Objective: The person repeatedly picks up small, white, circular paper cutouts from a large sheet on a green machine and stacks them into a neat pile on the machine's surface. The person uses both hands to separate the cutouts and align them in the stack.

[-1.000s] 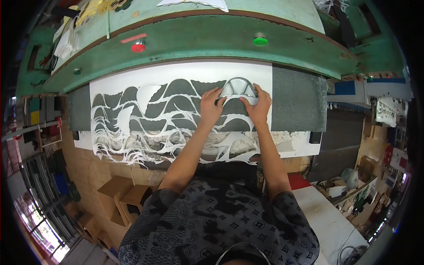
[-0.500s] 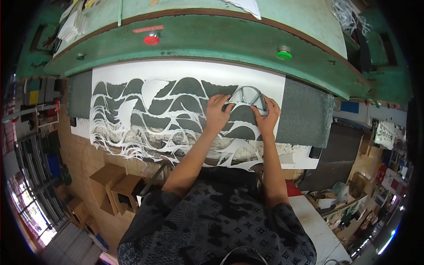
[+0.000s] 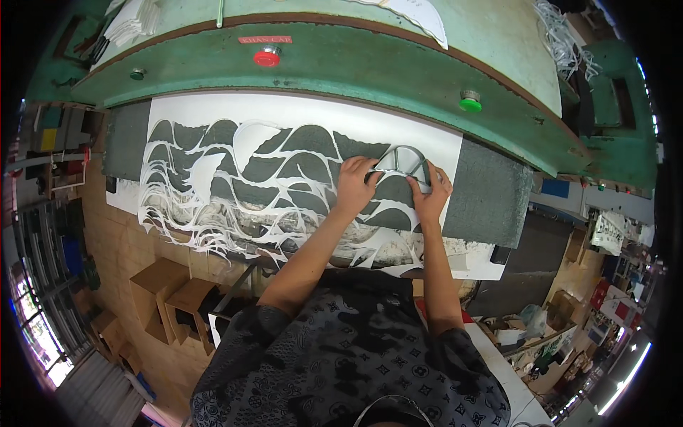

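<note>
A curved metal cutting die (image 3: 397,159) with an inner crossbar is near the right end of a white sheet (image 3: 299,108). My left hand (image 3: 356,186) grips the die's left corner with fingers and thumb. On its other side, my right hand (image 3: 431,195) is closed around the right edge. The sheet is cut through with rows of wave-shaped openings, leaving thin, ragged strips toward me. Through the openings a dark grey pad (image 3: 491,186) shows. Two white leaf-shaped pieces lie over the cut area, one of them a loose-looking piece (image 3: 205,176).
Across the far side runs a green machine beam (image 3: 370,80) with a red button (image 3: 267,57) and a green button (image 3: 470,102). White pieces (image 3: 135,21) are stacked on top. Cardboard boxes (image 3: 158,288) stand on the floor at left; a cluttered bin (image 3: 548,341) is at right.
The whole view has shifted slightly. Both hands keep hold of the die near the same spot on the sheet; more dark pad now shows inside its outline.
</note>
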A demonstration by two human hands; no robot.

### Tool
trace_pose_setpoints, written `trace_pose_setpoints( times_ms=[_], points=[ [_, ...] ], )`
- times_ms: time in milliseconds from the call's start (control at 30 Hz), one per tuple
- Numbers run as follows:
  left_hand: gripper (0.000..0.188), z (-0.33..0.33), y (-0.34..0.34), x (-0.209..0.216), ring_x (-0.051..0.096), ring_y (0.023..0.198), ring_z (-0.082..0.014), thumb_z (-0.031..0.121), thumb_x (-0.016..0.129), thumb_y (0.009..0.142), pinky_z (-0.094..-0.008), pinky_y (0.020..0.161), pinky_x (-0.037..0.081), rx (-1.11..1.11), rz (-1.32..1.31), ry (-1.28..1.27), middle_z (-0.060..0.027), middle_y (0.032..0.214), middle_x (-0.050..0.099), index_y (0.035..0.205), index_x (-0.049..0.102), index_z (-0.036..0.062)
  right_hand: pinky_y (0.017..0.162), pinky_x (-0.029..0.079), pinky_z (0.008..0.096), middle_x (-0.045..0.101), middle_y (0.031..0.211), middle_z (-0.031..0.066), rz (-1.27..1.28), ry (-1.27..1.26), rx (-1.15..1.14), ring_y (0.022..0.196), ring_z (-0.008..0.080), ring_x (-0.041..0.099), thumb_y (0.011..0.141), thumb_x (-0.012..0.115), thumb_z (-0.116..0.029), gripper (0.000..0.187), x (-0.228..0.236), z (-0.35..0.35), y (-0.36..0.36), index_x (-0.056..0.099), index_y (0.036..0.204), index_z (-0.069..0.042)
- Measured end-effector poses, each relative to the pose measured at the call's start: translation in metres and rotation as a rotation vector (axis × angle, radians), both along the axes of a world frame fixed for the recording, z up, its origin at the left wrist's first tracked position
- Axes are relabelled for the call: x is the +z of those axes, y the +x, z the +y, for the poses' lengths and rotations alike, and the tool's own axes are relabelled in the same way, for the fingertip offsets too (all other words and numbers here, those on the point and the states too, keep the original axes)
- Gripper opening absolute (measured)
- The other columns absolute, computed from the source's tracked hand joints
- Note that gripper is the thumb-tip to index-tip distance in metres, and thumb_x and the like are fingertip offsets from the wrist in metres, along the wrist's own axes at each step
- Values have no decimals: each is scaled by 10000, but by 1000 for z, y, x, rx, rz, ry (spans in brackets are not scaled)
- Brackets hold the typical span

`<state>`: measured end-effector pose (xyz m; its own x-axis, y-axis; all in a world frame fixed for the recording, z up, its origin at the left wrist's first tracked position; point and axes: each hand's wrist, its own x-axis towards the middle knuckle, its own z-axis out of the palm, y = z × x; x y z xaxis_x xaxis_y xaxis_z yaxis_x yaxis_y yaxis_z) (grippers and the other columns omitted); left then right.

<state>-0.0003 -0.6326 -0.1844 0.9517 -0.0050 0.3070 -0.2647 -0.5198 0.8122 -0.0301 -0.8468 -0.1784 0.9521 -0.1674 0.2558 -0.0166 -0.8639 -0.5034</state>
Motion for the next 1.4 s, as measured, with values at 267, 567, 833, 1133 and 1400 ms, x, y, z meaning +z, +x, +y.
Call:
trace_pose_setpoints(
  times_ms=[267,567,833,1133,1400],
  points=[
    [268,44,-78,60,678,1008,-360,142,840,829,-463,921,520,-188,153,-38,-136,1012,724,1050,739,30,1020,497,444,702,1244,155,-123,297,12,1210,336,629,798,903,-180,655,54,-5,-19,621,1376,-58],
    [425,87,-187,46,618,1073,-404,359,868,770,-486,959,488,-494,392,485,-173,1030,656,1023,749,39,628,483,256,736,699,37,79,360,279,659,67,624,885,853,-225,240,160,13,17,787,821,-3],
    [498,88,-211,45,602,1105,-362,463,836,822,-470,1037,439,-362,222,360,-148,1029,640,1056,759,31,698,559,298,795,855,107,137,463,301,739,127,708,895,843,-336,338,137,14,-30,816,1007,-18],
    [417,87,-217,41,583,1053,-360,403,833,825,-466,1017,431,-368,169,385,-139,1004,616,1013,733,45,944,536,443,736,1106,174,419,8,503,1038,372,695,723,921,-422,590,53,21,-201,756,1136,-35],
    [520,81,-227,49,545,1117,-404,377,862,788,-503,1005,433,-383,175,484,-189,1103,578,1105,661,18,909,519,480,675,1007,162,340,-99,345,1025,378,651,654,949,-451,568,49,35,-214,742,1007,-56]
  ],
)
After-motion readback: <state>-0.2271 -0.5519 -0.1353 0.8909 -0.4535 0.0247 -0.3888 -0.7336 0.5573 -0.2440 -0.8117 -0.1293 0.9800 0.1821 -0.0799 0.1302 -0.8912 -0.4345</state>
